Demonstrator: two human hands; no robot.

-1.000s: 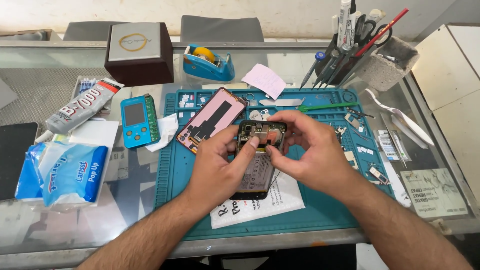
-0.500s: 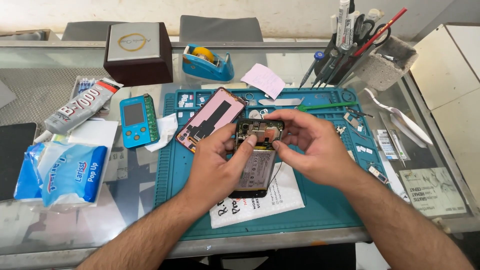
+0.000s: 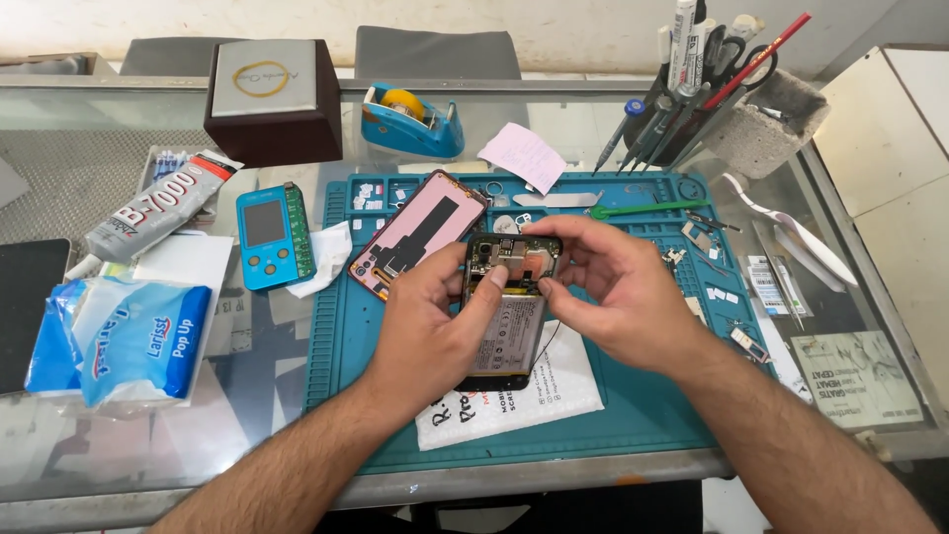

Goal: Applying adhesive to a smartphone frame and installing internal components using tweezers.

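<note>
An opened smartphone [image 3: 509,316], back cover off with battery and circuit board exposed, is held above a teal repair mat [image 3: 633,396]. My left hand [image 3: 430,326] grips its left edge, thumb pressed on the board near the top. My right hand [image 3: 603,292] pinches at the upper right of the board with thumb and forefinger. Whether the fingers hold a small part is hidden. A detached pink-backed phone panel [image 3: 415,247] lies tilted on the mat just left of the phone.
A printed white paper [image 3: 563,391] lies under the phone. Left of the mat are a blue handheld tester [image 3: 274,235], a glue tube [image 3: 163,205] and a tissue pack [image 3: 133,341]. Behind are a brown box [image 3: 272,99], a tape dispenser [image 3: 410,119] and a tool holder [image 3: 751,119]. Small parts [image 3: 712,287] dot the mat's right.
The phone has shifted slightly in my hands. My right hand's fingers have moved to pinch at the top right of the board; my left thumb stays on the board.
</note>
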